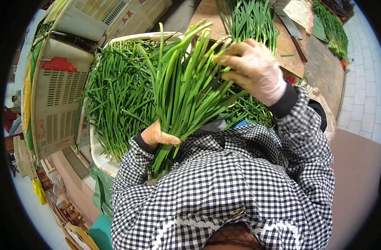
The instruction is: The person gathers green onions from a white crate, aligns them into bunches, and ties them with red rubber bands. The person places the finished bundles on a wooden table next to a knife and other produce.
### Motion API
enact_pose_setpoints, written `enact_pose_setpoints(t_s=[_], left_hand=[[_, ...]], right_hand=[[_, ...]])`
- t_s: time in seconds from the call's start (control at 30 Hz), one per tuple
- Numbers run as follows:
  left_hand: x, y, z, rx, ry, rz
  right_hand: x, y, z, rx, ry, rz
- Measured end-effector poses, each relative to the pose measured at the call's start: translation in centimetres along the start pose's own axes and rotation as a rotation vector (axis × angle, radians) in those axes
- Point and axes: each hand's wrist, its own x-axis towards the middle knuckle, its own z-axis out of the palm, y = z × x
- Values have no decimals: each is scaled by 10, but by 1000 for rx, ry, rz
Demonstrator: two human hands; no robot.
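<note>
My left hand [160, 136] is closed around the lower, leafy part of a bunch of garlic chives [187, 81]. The bunch fans upward from it, pale stem ends at the top. In a pale glove, my right hand [254, 67] is at those ends on the right side. Its fingers are bent and blurred, and I cannot tell whether they grip a stalk. Behind the bunch, loose chives [118, 90] fill a white plastic basket [98, 156]. More loose greens [251, 109] lie below my right wrist.
On a wooden board [286, 40] lie another bunch of chives [251, 18] and a cleaver [292, 28] with a wooden handle. White plastic crates [59, 100] stand at the left. Tied greens [332, 34] lie at the far right, beside a tiled floor [361, 93].
</note>
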Motion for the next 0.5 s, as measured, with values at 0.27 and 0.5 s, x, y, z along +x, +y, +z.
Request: enact_pose_setpoints(t_s=[0.27,0.5], left_hand=[[2,-24,-17,-87,-241,-27],[-8,-21,-20,9,-156,-29]], right_hand=[[-17,35,16,104,251,61],[-129,91,16,-21,-412,491]])
